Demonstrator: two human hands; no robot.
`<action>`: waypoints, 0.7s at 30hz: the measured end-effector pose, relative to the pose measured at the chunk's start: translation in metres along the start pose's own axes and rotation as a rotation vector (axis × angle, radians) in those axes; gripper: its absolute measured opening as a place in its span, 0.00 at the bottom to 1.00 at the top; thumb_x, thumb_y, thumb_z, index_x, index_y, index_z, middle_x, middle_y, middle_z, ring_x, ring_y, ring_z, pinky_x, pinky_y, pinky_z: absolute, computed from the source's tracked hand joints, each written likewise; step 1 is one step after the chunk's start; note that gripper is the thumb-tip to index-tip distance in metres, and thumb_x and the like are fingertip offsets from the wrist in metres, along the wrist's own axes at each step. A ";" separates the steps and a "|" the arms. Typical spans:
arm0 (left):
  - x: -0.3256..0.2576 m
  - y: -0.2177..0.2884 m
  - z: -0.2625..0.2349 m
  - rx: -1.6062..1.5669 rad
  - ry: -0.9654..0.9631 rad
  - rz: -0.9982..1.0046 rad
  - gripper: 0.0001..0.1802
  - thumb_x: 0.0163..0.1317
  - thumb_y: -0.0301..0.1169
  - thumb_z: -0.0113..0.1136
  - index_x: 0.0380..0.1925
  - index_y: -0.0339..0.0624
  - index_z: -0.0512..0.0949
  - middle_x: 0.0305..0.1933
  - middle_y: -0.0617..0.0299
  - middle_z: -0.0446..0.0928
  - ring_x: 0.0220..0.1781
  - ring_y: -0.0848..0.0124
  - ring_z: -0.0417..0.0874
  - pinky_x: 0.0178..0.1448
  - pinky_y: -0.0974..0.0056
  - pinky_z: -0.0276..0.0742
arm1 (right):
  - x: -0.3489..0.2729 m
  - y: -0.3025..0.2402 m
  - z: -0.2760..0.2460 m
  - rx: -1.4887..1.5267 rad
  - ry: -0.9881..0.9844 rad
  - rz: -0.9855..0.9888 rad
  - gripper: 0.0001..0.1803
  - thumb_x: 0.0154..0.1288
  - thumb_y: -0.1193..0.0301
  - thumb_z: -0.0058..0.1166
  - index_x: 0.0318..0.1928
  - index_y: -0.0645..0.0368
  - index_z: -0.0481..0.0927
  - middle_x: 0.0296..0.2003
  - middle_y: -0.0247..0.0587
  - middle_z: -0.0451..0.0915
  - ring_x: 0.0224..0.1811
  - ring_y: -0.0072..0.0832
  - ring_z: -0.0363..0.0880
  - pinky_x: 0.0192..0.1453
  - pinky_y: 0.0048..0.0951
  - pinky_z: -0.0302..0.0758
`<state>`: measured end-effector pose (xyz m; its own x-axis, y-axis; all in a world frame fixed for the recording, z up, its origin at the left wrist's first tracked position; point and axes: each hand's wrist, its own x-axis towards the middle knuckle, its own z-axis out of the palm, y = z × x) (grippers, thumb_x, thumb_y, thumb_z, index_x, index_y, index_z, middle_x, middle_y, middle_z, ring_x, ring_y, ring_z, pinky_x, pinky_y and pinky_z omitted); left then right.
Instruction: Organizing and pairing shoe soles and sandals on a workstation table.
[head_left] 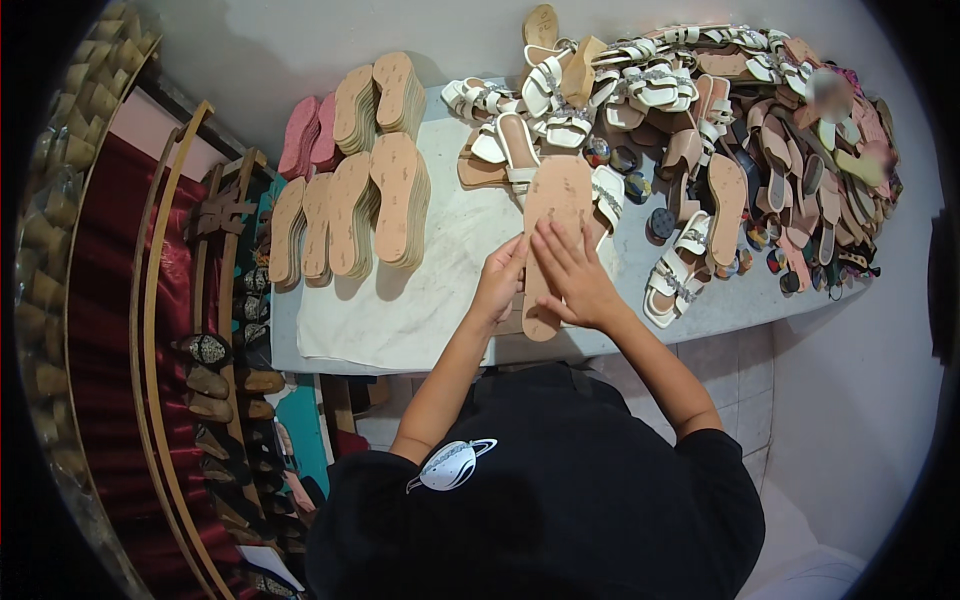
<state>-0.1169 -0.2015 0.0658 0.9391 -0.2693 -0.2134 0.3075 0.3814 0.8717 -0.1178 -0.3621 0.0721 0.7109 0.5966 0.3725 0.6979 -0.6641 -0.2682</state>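
A tan shoe sole (559,188) with faint markings is held over the front of the table, its long axis pointing away from me. My left hand (500,282) grips its left edge, fingers partly hidden by the sole. Across its middle lies my right hand (577,275), palm down and fingers stretched out flat. Just beyond the sole is a white-strapped sandal (517,140). Another white sandal (608,200) shows partly to the right of the sole.
Stacks of tan soles (399,180) and pink soles (299,135) stand at the table's left. A white cloth (380,315) covers part of the table. Sandals (780,160) pile up on the right, with round patterned items (625,160) nearer. Wooden shoe racks (235,250) stand at far left.
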 end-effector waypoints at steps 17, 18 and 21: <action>-0.025 0.039 -0.062 -0.031 0.227 0.269 0.19 0.67 0.38 0.42 0.51 0.36 0.69 0.41 0.64 0.76 0.37 0.81 0.76 0.39 0.75 0.73 | -0.004 -0.052 0.027 0.411 0.099 -0.480 0.19 0.48 0.67 0.54 0.45 0.50 0.79 0.55 0.37 0.69 0.62 0.36 0.62 0.67 0.57 0.40; -0.027 0.041 -0.065 -0.029 0.272 0.289 0.19 0.67 0.38 0.43 0.50 0.36 0.70 0.41 0.64 0.76 0.38 0.81 0.75 0.40 0.75 0.72 | 0.003 -0.056 0.030 0.410 0.098 -0.492 0.19 0.48 0.67 0.54 0.45 0.50 0.79 0.55 0.37 0.69 0.62 0.36 0.62 0.67 0.57 0.40; -0.035 0.046 -0.081 -0.007 0.350 0.355 0.19 0.67 0.37 0.43 0.49 0.34 0.71 0.41 0.63 0.76 0.38 0.81 0.75 0.42 0.75 0.71 | 0.031 -0.065 0.049 0.184 0.329 -0.213 0.28 0.51 0.61 0.54 0.55 0.53 0.70 0.61 0.47 0.58 0.66 0.49 0.50 0.65 0.61 0.34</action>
<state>-0.1227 -0.1032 0.0780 0.9808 0.1910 -0.0402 -0.0408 0.4020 0.9147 -0.1368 -0.2781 0.0578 0.5039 0.5164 0.6924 0.8513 -0.4325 -0.2969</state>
